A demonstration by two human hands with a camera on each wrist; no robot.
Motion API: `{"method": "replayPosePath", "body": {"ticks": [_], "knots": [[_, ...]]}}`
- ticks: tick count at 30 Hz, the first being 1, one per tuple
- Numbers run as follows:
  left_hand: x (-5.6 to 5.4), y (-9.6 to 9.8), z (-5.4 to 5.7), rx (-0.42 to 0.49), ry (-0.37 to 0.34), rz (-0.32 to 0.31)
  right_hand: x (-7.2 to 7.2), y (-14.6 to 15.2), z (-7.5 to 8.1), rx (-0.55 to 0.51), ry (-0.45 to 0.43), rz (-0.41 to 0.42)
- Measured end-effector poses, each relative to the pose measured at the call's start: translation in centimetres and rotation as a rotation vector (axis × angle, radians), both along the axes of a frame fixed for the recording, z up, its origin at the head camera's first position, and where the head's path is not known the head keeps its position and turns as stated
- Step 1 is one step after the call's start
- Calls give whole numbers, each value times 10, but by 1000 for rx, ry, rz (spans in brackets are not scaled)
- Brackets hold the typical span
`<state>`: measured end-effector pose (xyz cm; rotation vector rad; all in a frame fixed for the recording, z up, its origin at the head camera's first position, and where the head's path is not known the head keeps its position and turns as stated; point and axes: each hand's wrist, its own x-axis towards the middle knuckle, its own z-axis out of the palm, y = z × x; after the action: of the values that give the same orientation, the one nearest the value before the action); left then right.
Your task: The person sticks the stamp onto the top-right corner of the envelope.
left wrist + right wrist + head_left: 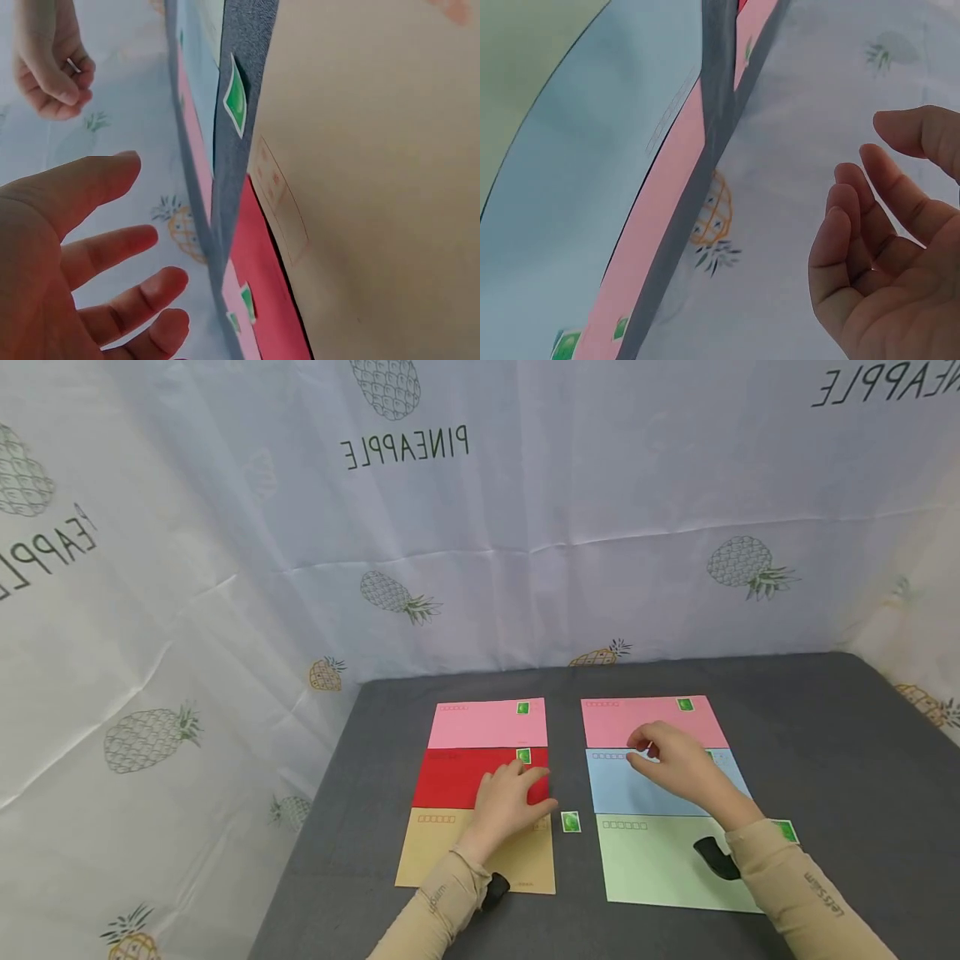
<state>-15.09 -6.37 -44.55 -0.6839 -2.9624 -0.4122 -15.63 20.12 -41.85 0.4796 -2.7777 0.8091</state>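
My left hand [504, 806] hovers over the red envelope [442, 777] and tan envelope [427, 852], its fingers spread and holding nothing. A green stamp [523, 756] sits at the red envelope's upper right corner, just past the fingertips. One loose green stamp [571, 822] lies on the table between the two envelope columns; its edges look curled in the left wrist view. Above the blue envelope [622, 789] is my right hand [675, 764], loosely bent, with a gap between thumb and fingers [881, 187]. The blue envelope's stamp is mostly hidden behind this hand.
Pink envelopes [480, 731] [622, 724], each stamped, top both columns. A light green envelope [652, 868] lies lowest on the right, its stamp [785, 832] beside my sleeve. The dark grey table [840, 743] meets a pineapple-print curtain [525, 602] behind.
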Motion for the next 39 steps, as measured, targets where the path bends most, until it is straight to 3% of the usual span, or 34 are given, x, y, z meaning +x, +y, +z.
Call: {"method": "replayPosePath", "body": {"ticks": [12, 31, 39], "knots": [[17, -37, -9, 72, -59, 93, 18, -41, -12, -40, -58, 67], [49, -93, -26, 108, -37, 234, 32, -72, -33, 39, -116, 119], [59, -112, -28, 135, -110, 323, 33, -81, -41, 91, -104, 133]]}}
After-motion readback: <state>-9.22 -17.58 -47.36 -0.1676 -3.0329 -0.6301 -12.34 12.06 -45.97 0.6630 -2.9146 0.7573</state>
